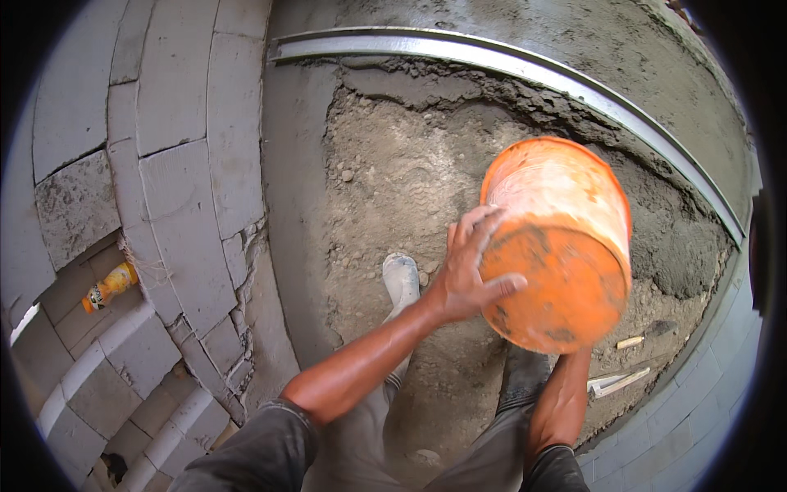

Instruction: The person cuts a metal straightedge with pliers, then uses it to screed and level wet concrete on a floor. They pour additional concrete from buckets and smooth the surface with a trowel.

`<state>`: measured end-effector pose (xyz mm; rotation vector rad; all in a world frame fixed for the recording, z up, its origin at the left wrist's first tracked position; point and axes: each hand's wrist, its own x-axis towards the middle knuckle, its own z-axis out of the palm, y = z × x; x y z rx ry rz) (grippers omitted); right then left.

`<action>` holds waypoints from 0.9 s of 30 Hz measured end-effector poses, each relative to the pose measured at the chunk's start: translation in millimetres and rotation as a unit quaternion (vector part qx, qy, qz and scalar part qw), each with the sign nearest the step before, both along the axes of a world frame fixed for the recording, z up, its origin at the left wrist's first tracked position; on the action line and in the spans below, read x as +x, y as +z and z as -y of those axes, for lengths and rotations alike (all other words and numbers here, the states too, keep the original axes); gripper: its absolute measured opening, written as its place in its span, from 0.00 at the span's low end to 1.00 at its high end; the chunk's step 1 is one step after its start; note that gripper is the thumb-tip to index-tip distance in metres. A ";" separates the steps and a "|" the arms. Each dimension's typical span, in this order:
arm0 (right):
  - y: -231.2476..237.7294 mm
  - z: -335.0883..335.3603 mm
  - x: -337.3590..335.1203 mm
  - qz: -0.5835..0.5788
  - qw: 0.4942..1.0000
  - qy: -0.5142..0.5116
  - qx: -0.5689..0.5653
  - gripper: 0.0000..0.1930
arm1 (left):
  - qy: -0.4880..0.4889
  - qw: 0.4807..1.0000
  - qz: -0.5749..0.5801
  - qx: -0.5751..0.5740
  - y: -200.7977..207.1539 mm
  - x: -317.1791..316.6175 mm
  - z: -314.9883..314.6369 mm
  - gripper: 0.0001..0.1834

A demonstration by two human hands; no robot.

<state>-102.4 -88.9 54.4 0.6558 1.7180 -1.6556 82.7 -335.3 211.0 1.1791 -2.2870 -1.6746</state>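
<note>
1. An orange bucket (564, 266) was held at 3 o'clock, tilted, its base in view.
2. The left hand (474, 275) was spread wide against the bucket's side and base.
3. The right hand was hidden behind the bucket; its grip could not be told.
4. A metal bar (459, 49) was laid along grey mortar (566, 37), from 11 to 3 o'clock.
5. A yellow bottle (111, 286) was seen at 9 o'clock.

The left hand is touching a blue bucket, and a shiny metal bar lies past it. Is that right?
Almost: the bucket is orange, not blue, in the head view. The left hand is touching it and a shiny metal bar lies past it.
</note>
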 end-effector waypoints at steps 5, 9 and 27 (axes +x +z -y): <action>-59.5 46.3 39.9 0.006 0.997 -0.004 0.083 0.29 | 0.004 0.980 -0.039 -0.197 -26.0 40.8 39.4 0.55; -56.0 99.0 72.6 0.025 0.985 0.009 0.168 0.29 | 0.258 0.914 -0.045 0.311 -93.9 69.7 90.6 0.49; 25.3 123.8 80.1 -0.039 0.972 0.077 0.217 0.24 | 0.349 0.841 -0.047 0.411 -65.4 131.7 59.2 0.40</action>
